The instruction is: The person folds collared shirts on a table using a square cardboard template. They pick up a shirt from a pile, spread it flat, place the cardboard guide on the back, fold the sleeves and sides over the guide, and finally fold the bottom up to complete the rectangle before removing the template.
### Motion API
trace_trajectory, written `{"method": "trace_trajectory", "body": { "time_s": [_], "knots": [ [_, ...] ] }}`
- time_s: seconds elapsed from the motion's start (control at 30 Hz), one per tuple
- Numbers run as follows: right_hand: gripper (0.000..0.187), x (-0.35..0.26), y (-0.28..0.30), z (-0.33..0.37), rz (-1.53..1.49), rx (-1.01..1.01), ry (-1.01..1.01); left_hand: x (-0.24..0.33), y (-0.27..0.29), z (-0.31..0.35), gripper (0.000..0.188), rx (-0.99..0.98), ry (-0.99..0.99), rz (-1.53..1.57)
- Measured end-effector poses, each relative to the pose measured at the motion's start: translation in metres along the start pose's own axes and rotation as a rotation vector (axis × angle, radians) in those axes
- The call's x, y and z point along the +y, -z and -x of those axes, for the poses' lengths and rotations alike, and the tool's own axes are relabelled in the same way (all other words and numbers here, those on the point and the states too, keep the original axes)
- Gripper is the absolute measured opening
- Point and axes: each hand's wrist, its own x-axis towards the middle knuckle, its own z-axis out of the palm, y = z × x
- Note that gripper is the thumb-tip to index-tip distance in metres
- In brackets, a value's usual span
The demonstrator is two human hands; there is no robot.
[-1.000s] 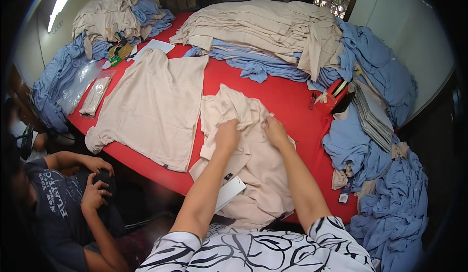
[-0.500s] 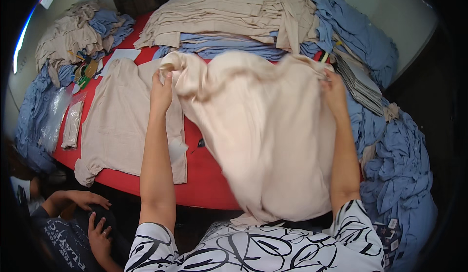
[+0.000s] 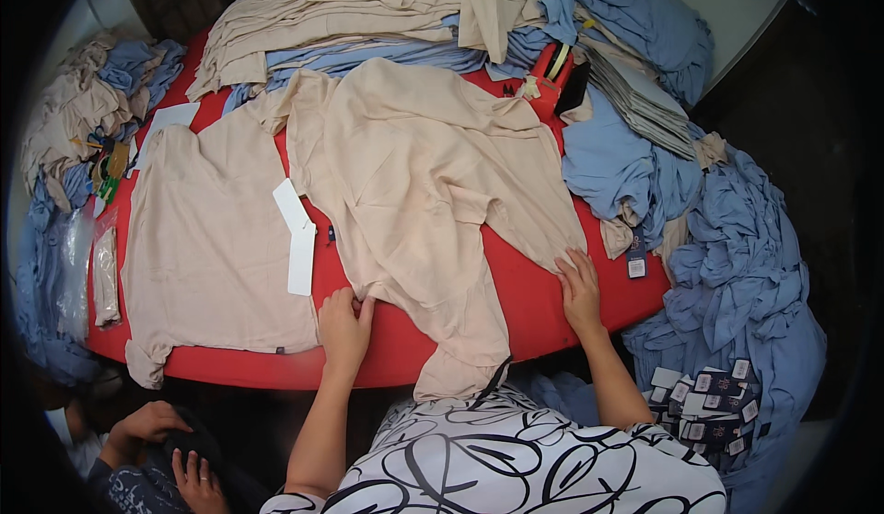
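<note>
Beige shirt, spread on the red table between and beyond the fingers of both hands. The left hand pinches the shirt's near edge between thumb and fingers; the fingers of the right hand lie close together on its right-hand edge, though whether the thumb grips beneath cannot be told. Laying-out appears partial: the main panel is open, yet creases cross it, and a loose section hangs over the table's near edge between the hands. Just beyond the left fingers lies a bent white card. Left of those fingers, a second beige garment lies nearly flat and seems further along. Far beyond both hands rises a stack of beige garments; right of the right fingers, heaped blue garments lie crumpled, evidently not laid out.
</note>
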Motion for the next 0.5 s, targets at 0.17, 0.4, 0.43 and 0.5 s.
{"method": "trace_trajectory", "body": {
  "time_s": [0.17, 0.4, 0.43, 0.5],
  "knots": [
    [0.022, -0.017, 0.023, -0.015, -0.212, -0.107, 0.082, 0.065, -0.033, 0.01, 0.036, 0.074, -0.242, 0.02],
    [0.017, 0.017, 0.154, -0.003, 0.228, -0.67, -0.177, -0.031, 0.074, 0.04, 0.068, -0.313, 0.273, 0.66],
    [0.017, 0.009, 0.162, -0.007, 0.237, -0.694, -0.166, -0.036, 0.106, 0.051, 0.075, -0.543, 0.326, 0.558],
    [0.02, 0.001, 0.152, -0.016, 0.128, -0.629, -0.114, -0.022, 0.134, 0.056, 0.083, -0.535, 0.311, 0.19]
  ]
}}
